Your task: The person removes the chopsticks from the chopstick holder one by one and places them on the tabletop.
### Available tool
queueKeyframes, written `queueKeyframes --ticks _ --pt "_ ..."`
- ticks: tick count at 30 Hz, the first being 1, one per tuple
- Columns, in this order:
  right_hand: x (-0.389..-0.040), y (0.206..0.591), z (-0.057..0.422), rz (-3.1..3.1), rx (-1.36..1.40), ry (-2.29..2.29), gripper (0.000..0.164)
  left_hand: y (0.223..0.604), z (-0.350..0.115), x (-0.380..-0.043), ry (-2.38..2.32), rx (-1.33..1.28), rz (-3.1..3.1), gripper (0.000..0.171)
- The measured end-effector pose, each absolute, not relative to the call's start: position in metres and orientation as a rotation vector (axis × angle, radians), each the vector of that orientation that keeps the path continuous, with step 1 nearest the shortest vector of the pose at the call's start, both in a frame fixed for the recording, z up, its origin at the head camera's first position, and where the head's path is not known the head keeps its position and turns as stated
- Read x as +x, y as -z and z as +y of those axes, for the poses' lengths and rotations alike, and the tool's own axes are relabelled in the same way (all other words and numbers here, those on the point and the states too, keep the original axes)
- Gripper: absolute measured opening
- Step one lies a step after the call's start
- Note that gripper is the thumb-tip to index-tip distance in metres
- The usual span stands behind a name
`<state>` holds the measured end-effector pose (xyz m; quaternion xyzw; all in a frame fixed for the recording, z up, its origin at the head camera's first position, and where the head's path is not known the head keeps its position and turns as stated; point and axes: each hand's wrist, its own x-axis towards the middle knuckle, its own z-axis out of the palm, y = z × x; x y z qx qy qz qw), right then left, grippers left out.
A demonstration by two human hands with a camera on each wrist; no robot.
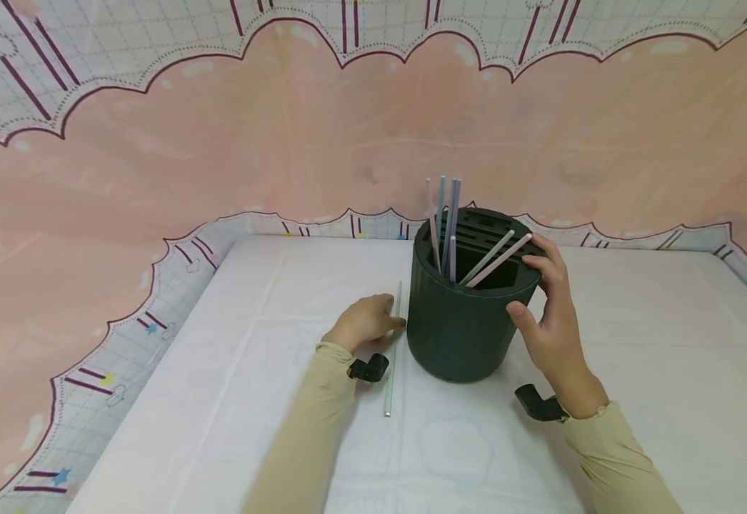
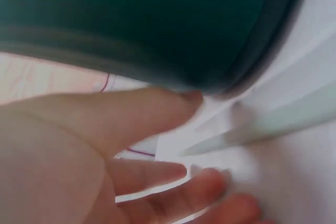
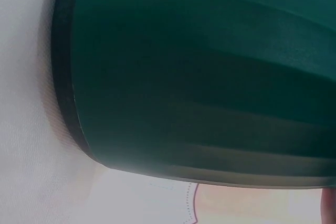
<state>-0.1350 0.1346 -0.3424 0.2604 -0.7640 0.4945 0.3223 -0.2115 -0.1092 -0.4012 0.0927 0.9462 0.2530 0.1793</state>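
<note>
A round dark green holder [image 1: 460, 332] with a slotted top stands on the white table. Several thin pastel straws [image 1: 448, 214] lean in its open section. My right hand [image 1: 556, 325] grips the holder's right side, fingers over the rim and thumb on the near wall. To the left, one pale green straw [image 1: 389, 389] lies on the table. Over that straw is my left hand [image 1: 367, 321], thumb near the holder's wall. In the left wrist view, thumb and fingers are spread apart, with the straw [image 2: 283, 116] beyond their tips.
White cloth [image 1: 251, 385] covers the table. A peach and white patterned curtain [image 1: 373, 135] hangs behind and along the left side. Each wrist carries a small black camera mount [image 1: 370, 368] close above the table.
</note>
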Motion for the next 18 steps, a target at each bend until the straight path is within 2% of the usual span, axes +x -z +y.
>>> queueKeyframes --ticks 2,5,18 --pt "-0.135 0.342 0.135 -2.011 0.68 -1.298 0.07 0.4 -0.114 -0.213 -0.728 0.25 2.663 0.046" --pt "-0.135 0.341 0.135 -2.007 0.684 -1.303 0.071 0.395 -0.121 -0.215 -0.787 0.257 2.615 0.051" --pt "-0.135 0.339 0.136 -1.993 0.697 -1.307 0.072 0.349 -0.138 -0.199 -0.832 0.336 2.689 0.034"
